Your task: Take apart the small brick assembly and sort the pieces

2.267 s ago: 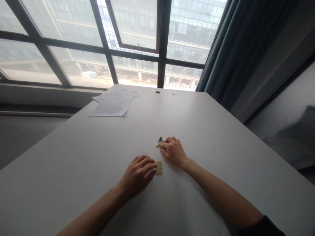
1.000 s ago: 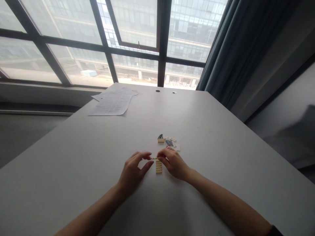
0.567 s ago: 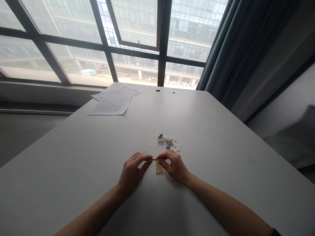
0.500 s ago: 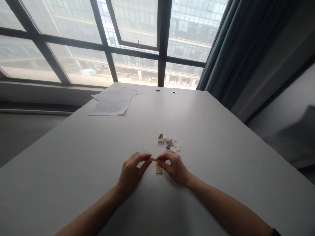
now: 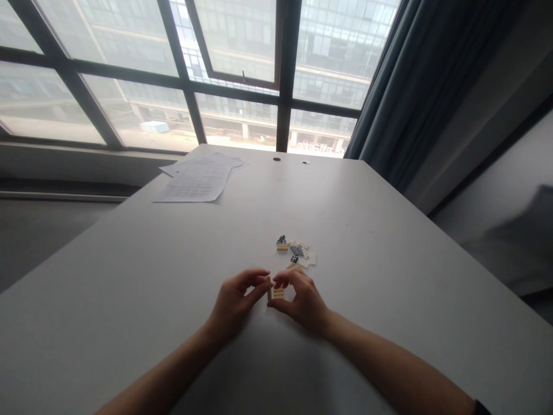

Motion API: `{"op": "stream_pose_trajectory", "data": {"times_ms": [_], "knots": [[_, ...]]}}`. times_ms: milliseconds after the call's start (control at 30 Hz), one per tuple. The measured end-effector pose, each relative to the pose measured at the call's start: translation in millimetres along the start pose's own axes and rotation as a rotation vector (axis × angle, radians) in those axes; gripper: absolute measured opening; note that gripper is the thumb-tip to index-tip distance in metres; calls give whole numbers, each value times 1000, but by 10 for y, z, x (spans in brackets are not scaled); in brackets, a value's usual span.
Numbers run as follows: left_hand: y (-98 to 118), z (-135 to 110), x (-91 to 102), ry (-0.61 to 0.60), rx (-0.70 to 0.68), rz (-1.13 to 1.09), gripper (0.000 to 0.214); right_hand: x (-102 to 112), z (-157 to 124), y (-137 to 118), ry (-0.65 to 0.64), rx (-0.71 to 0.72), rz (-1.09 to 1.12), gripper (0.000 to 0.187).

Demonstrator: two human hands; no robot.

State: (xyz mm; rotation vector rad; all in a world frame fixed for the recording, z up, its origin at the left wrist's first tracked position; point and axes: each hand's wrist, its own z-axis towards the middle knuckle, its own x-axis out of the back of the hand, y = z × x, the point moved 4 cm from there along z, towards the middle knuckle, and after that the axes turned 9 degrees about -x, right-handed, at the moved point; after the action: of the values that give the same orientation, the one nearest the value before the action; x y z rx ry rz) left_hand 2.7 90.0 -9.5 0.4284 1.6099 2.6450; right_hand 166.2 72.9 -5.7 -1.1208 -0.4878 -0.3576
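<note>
On the white table (image 5: pixel 367 242), the left hand (image 5: pixel 237 297) and the right hand (image 5: pixel 305 300) come close together. The left fingers pinch a thin tan strip (image 5: pixel 269 291) that points up and down, and the right fingers hold it too, with the thumb at its low end. Just beside the strip, in the curl of the right hand, is a bumpy tan block (image 5: pixel 279 293). Farther back lie a tan and gray stack (image 5: pixel 282 245), a gray brick (image 5: pixel 296 251) and a small black brick (image 5: pixel 294 259).
</note>
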Motion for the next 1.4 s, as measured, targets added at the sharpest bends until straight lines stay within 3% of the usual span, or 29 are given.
{"op": "stream_pose_trajectory", "data": {"times_ms": [133, 300, 467, 567, 633, 933, 1400], "knots": [[-48, -2, -10, 12, 42, -54, 19, 4, -7, -32, 8, 99, -137, 44], [-37, -3, 1, -27, -48, 80, 14, 57, 3, -85, 15, 211, -322, 38], [92, 2, 30, -97, -378, 427, 10, 268, 85, 21, -48, 171, -416, 50], [148, -27, -30, -248, -574, 569, 8, 343, 79, 147, -171, 127, -466, 49], [163, -49, -73, -350, -630, 617, 9, 347, 46, 218, -225, 111, -493, 47], [166, -79, -126, -537, -623, 660, 23, 247, -8, 269, -217, 91, -535, 49], [183, -66, -145, -560, -606, 663, 22, 233, -16, 246, -217, 79, -527, 45]]}}
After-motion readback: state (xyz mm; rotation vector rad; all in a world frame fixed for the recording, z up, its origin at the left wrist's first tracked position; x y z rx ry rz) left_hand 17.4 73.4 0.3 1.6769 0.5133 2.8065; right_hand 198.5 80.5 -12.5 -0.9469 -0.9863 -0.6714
